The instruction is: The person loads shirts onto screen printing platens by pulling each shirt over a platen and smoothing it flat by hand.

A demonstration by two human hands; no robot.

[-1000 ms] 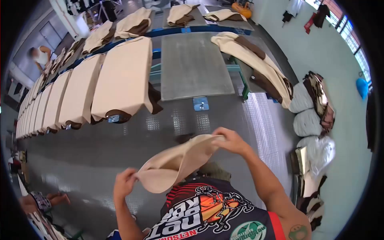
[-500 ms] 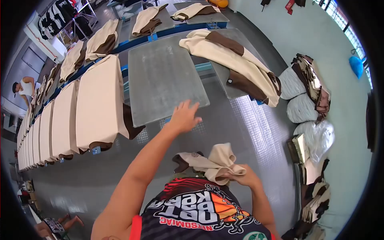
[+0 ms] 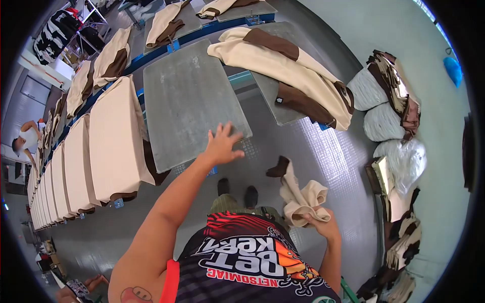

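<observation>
My left hand point(image 3: 222, 144) is spread over the near right corner of a bare grey board point(image 3: 189, 96), palm toward it, fingers apart and holding nothing. Low on the right, my right hand point(image 3: 322, 221) grips a bunched beige fabric piece point(image 3: 302, 199), its brown end dangling above the floor. Just beyond the bare board to the right, a beige and brown garment point(image 3: 283, 65) lies loosely across another board point(image 3: 270, 103). At the left, a beige panel point(image 3: 116, 136) is spread smooth over its board, brown cloth hanging at its edges.
A long row of covered boards recedes to the left, where a person point(image 3: 28, 139) bends over it. More garments point(image 3: 112, 58) lie on boards at the back. Along the right wall stand plastic-wrapped bundles point(image 3: 381, 121) and stacked cloth point(image 3: 401, 242). Someone's legs point(image 3: 93, 284) show at lower left.
My right hand has swung the fabric piece outward to the right, away from my body. My left hand stays spread by the bare board's corner. The view has shifted slightly.
</observation>
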